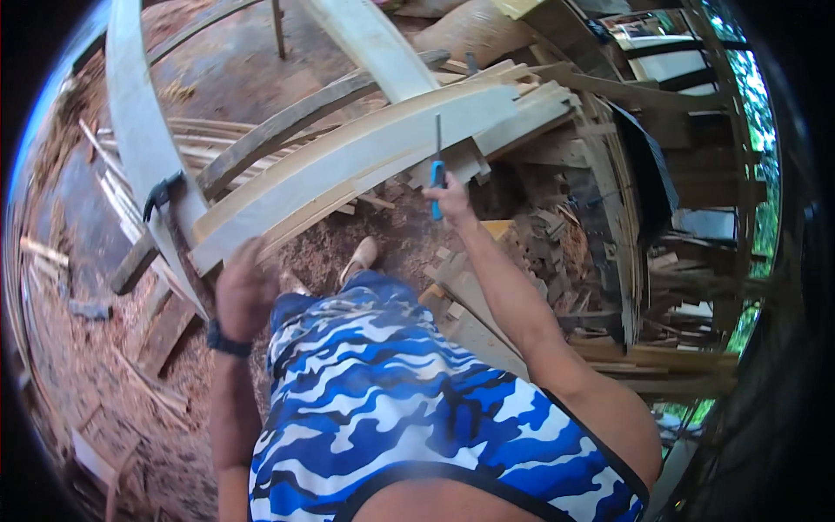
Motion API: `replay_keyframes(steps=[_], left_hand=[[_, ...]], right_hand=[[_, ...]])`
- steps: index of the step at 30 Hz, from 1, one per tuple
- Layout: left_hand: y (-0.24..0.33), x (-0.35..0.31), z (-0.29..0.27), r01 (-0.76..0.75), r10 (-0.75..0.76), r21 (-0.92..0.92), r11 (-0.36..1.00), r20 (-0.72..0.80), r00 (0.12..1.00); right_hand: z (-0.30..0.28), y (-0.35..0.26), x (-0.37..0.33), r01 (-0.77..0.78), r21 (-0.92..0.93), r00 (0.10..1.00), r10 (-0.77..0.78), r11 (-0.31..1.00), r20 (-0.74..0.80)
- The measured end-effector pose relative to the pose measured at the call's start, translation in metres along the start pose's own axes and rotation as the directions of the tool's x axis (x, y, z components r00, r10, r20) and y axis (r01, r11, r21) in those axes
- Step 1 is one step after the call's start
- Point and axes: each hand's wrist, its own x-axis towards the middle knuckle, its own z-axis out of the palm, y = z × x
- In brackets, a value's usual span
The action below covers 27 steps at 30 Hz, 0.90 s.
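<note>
Long pale wooden planks (348, 163) cross ahead of both hands; reddish-brown sawdust (320, 246) and wood offcuts (552, 228) lie below.
Right hand (451, 205): fingers wrapped round a blue-handled tool with thin metal shaft (437, 178), near planks' edge. Left hand (243, 291): blurred, beside a black-headed hammer (163, 193); cannot tell whether fingers grip it.

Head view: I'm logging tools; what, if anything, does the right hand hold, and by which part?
The right hand grips a slim-shafted, screwdriver-like tool by its blue handle; the shaft is clear.
</note>
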Motion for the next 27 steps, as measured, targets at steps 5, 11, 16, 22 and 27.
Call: replay_keyframes(steps=[5, 11, 16, 22, 27], left_hand=[[-0.072, -0.032, -0.059, 0.171, -0.155, 0.263, 0.950, -0.083, 0.985], [-0.053, -0.056, -0.074, 0.221, -0.201, 0.233, 0.947, -0.105, 0.974], [-0.042, -0.102, -0.031, 0.271, -0.271, 0.242, 0.932, -0.034, 0.962], [-0.010, -0.151, 0.014, 0.268, -0.281, 0.217, 0.939, 0.029, 0.959], [0.002, -0.168, 0.016, 0.245, -0.266, 0.220, 0.944, 0.071, 0.961]], right_hand=[[-0.062, 0.010, 0.030, -0.009, -0.640, 0.942, -0.208, 0.769, -0.263], [-0.026, 0.026, 0.029, -0.189, -0.699, 0.972, 0.030, 0.690, -0.233], [-0.010, 0.018, 0.021, -0.113, -0.700, 0.985, -0.012, 0.705, -0.171], [0.040, 0.016, -0.008, 0.019, -0.728, 0.994, -0.091, 0.685, -0.059], [0.109, 0.017, -0.038, 0.191, -0.678, 0.981, -0.154, 0.710, 0.115]])
